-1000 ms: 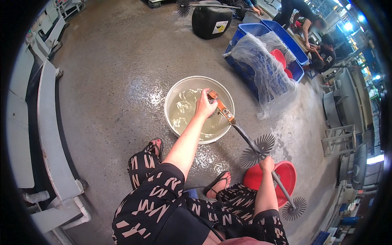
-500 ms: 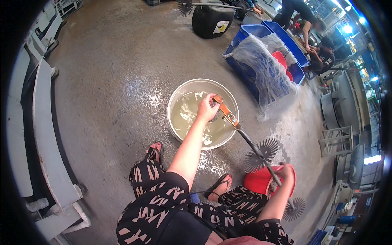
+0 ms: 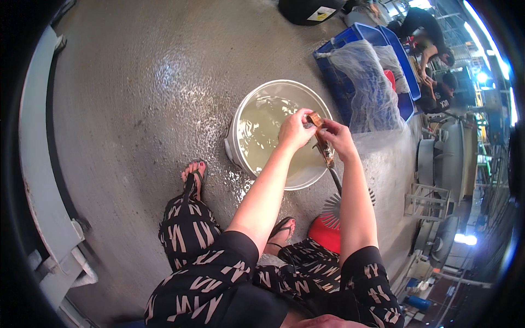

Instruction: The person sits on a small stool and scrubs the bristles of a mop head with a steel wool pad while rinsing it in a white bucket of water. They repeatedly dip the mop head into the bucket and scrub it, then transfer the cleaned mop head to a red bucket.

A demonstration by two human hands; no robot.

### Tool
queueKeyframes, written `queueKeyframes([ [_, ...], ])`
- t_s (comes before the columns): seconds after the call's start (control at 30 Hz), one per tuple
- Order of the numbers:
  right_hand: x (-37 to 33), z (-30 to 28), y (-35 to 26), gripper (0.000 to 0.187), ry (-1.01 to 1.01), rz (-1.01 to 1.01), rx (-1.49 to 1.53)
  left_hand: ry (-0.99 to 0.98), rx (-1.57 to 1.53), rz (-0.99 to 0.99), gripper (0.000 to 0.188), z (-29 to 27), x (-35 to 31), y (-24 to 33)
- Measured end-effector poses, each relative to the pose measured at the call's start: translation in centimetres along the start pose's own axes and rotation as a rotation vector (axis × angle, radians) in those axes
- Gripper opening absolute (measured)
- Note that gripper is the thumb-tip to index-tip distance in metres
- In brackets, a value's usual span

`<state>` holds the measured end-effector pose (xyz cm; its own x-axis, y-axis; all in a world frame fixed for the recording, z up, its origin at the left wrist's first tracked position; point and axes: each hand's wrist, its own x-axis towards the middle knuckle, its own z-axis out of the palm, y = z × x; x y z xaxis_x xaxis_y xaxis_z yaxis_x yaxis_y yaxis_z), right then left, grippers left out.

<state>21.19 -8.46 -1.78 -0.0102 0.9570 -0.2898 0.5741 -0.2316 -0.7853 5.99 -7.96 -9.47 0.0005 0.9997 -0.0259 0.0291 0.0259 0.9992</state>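
Observation:
A pale round tub (image 3: 239,148) of cloudy water stands on the floor before me. Over its right side is an orange-brown bracket (image 3: 324,148) at the end of a dark rod (image 3: 335,179). My left hand (image 3: 296,130) is closed at the bracket's upper end, thumb and fingers pressed against it. From the right, my right hand (image 3: 338,138) reaches to the same spot with its fingers bent together. Whatever lies between the fingertips is too small to make out. Lower on the rod sits a dark spiky disc (image 3: 331,210), partly behind my right forearm.
A red bucket (image 3: 324,234) stands by my right foot. Blue crates (image 3: 333,82) draped with whitish netting (image 3: 358,82) are at the far right, with people (image 3: 424,54) bent over beyond them. A black drum (image 3: 306,12) is at the top; a grey metal structure (image 3: 41,164) lines the left.
My right hand has come up from the red bucket to join the left at the bracket. The view has shifted, and the dark round thing under my left hand no longer shows.

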Motion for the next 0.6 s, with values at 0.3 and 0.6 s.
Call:
queueKeyframes([
  [0.3, 3.7, 0.0, 3.4, 0.006, 0.037, -0.095, 0.106, -0.049, 0.147, 0.001, 0.041, -1.8, 0.3, 1.0],
  [0.6, 4.8, -1.3, 1.7, 0.015, -0.142, 0.16, 0.273, 0.102, 0.065, 0.027, 0.026, -1.2, -0.2, 0.9],
])
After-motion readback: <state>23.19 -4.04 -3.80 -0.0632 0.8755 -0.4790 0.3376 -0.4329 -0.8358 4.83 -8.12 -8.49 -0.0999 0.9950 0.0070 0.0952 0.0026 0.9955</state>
